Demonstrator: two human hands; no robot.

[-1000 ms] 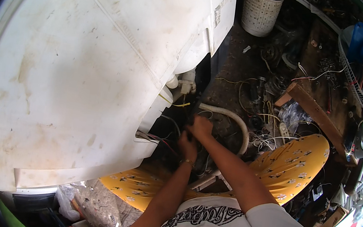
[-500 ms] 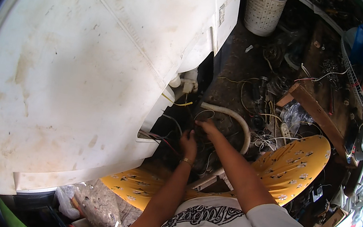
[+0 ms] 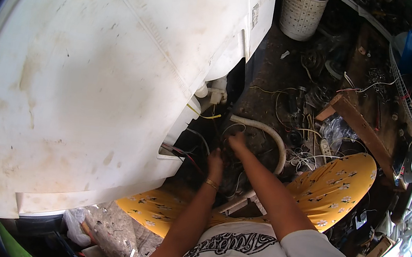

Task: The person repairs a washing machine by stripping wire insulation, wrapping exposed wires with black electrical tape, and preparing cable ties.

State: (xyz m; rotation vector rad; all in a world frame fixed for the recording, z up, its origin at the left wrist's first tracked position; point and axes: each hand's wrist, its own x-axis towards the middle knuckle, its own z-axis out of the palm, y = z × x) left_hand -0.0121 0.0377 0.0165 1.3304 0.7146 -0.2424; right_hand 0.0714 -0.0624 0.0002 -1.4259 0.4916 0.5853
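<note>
Beside a large stained white housing (image 3: 92, 89), the left hand (image 3: 216, 161) and right hand (image 3: 237, 141) are held near each other, apart.

Thin wires (image 3: 177, 149) are led out through a notch in the housing's lower right edge, toward the left hand, and a yellow strip (image 3: 208, 116) is seen above them. The left hand's fingers are bent upward; the right hand's are curled downward; whether anything is pinched in either cannot be told against the dark background. Beyond the right hand, a pale hose (image 3: 273, 134) is curved across the floor, a white basket (image 3: 301, 17) is stood farther up, and a white power strip (image 3: 325, 147) is set near a wooden frame (image 3: 362, 132).
</note>
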